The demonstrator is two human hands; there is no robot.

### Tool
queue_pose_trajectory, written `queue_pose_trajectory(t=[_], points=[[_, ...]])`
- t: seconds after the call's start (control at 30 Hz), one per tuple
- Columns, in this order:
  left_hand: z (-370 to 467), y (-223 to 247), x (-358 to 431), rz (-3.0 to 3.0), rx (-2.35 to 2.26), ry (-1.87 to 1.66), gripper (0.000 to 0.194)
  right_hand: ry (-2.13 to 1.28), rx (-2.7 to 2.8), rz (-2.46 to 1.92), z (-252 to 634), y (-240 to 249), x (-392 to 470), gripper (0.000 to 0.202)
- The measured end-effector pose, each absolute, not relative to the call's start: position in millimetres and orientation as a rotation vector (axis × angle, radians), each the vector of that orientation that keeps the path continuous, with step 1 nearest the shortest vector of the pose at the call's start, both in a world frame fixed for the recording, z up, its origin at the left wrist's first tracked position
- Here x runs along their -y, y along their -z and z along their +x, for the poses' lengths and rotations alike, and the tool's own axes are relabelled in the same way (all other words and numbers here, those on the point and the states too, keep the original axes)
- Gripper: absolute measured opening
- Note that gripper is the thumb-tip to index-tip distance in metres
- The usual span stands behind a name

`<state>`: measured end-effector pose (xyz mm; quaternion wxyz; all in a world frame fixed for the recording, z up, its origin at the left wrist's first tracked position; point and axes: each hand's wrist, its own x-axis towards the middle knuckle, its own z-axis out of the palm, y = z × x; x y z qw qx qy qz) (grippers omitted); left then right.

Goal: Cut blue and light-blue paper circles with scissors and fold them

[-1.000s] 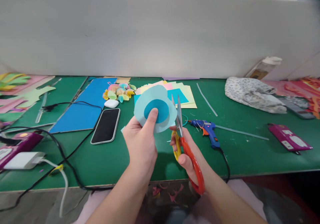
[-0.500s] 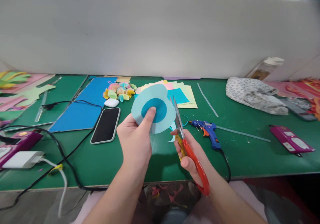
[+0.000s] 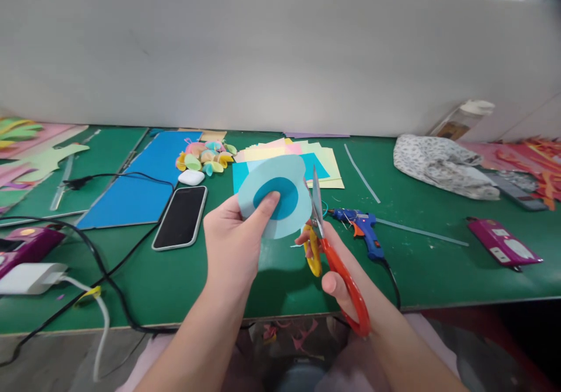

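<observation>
While the left hand (image 3: 232, 240) pinches a light blue paper (image 3: 287, 165), the right hand (image 3: 337, 266) grips a pair of scissors (image 3: 319, 221). The paper is in front of the left hand, with the thumb on top and the other fingers mostly hidden behind it. A darker blue round piece (image 3: 288, 196) lies on the paper, right under that thumb. The scissors have one red handle and one yellow handle, and they point up and away from the right hand. Their blades are at the paper's right edge, but I can't tell if they touch it.

To the left of the left hand, a phone (image 3: 180, 218) lies on the green desk (image 3: 280, 287). Past the phone sit a small white case (image 3: 191, 177) and a heap of curly paper bits (image 3: 205, 158). Farther left is a big blue board (image 3: 135, 187). Beyond both hands is a pile of colored sheets (image 3: 335, 170). Near the right hand, on its right side, lies a blue glue gun (image 3: 371, 237).
</observation>
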<state>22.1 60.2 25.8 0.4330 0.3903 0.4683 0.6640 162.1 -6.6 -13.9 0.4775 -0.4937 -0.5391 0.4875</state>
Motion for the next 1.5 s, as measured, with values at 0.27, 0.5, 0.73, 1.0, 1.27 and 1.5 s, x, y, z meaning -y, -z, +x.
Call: queue_pose_trajectory(t=[0.27, 0.5, 0.73, 1.0, 1.27, 1.5], points=[[20, -21, -60, 1.043, -1.137, -1.614, 0.02, -1.184, 1.315, -1.203, 161, 13, 3, 0.089], [18, -21, -61, 1.03, -1.117, -1.596, 0.019, -1.18, 1.287, -1.169, 161, 17, 2, 0.088], [13, -22, -63, 1.017, -1.091, -1.56, 0.021, -1.221, 1.293, -1.162, 161, 14, 2, 0.088], [11, -25, -65, 0.985, -1.124, -1.547, 0.02, -1.238, 1.321, -1.143, 166, 27, -3, 0.089], [6, -23, -67, 1.015, -1.127, -1.489, 0.023, -1.249, 1.342, -1.152, 173, 31, -4, 0.089], [5, -22, -68, 1.024, -1.142, -1.521, 0.022, -1.25, 1.388, -1.229, 174, 13, 5, 0.097]])
